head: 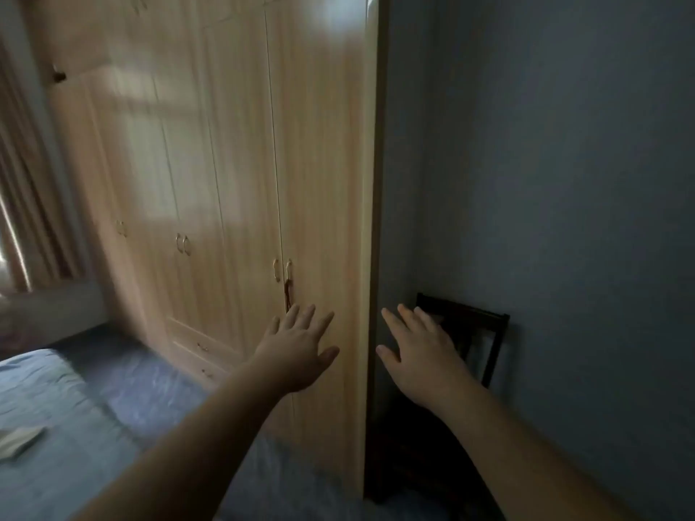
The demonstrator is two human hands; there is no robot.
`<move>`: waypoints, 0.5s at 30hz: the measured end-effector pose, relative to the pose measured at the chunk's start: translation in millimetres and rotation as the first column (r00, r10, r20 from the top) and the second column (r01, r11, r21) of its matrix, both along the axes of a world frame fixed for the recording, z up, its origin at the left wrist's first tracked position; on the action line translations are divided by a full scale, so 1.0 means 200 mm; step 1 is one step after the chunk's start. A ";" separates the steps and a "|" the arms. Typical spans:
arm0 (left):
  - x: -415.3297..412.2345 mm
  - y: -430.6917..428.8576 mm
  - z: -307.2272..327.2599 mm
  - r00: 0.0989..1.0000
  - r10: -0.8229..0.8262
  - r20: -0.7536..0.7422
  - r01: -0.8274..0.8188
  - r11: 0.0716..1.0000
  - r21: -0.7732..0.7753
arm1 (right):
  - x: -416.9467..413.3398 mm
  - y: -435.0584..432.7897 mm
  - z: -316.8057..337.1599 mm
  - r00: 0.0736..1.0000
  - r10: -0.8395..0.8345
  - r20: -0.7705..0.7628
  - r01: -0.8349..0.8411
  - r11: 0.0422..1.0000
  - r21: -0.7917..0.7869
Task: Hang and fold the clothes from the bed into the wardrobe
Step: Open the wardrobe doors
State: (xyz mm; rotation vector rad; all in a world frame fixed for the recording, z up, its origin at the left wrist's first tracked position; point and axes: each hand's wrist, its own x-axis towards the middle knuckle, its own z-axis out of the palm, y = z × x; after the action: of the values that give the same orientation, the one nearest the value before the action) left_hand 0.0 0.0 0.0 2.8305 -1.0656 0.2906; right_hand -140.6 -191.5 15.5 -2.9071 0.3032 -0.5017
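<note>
A tall light-wood wardrobe (233, 174) fills the middle of the view, all its doors closed. Paired handles (283, 270) sit on the nearest doors. My left hand (299, 349) is stretched out flat with fingers spread, just below those handles and in front of the right-hand door. My right hand (419, 349) is also spread and empty, held out past the wardrobe's side edge. The bed (49, 456) with a blue cover lies at lower left, and a pale folded cloth (18, 441) rests on it.
A dark wooden chair (475, 334) stands in the corner between the wardrobe's side and the blue wall (564, 182). Drawers (201, 355) sit low in the wardrobe. Curtains (26, 204) hang at the far left. Blue floor runs between bed and wardrobe.
</note>
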 end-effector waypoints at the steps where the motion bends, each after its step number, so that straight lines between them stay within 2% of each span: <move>1: 0.06 -0.03 -0.01 1.000 0.004 0.000 -0.004 1.000 0.006 | 0.06 -0.03 0.00 1.000 0.011 0.001 -0.011 1.000 0.000; 6: 0.47 -0.19 -0.12 1.000 0.019 0.002 -0.019 1.000 -0.022 | 0.43 -0.17 -0.03 0.999 0.050 -0.018 -0.050 0.998 -0.037; 9: 0.83 -0.28 -0.20 0.998 0.052 -0.020 -0.053 0.998 -0.043 | 0.79 -0.29 -0.09 0.996 0.078 -0.043 -0.080 0.995 -0.054; 15: 1.53 -0.34 -0.29 0.981 0.168 -0.101 -0.176 0.981 -0.085 | 1.64 -0.43 -0.10 0.980 0.151 -0.132 -0.148 0.988 0.030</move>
State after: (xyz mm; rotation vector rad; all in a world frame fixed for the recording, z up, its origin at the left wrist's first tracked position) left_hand 306.8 -67.7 -57.2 2.8249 -0.7699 0.2127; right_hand 188.1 -278.3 -4.2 -2.9198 0.1047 -0.2789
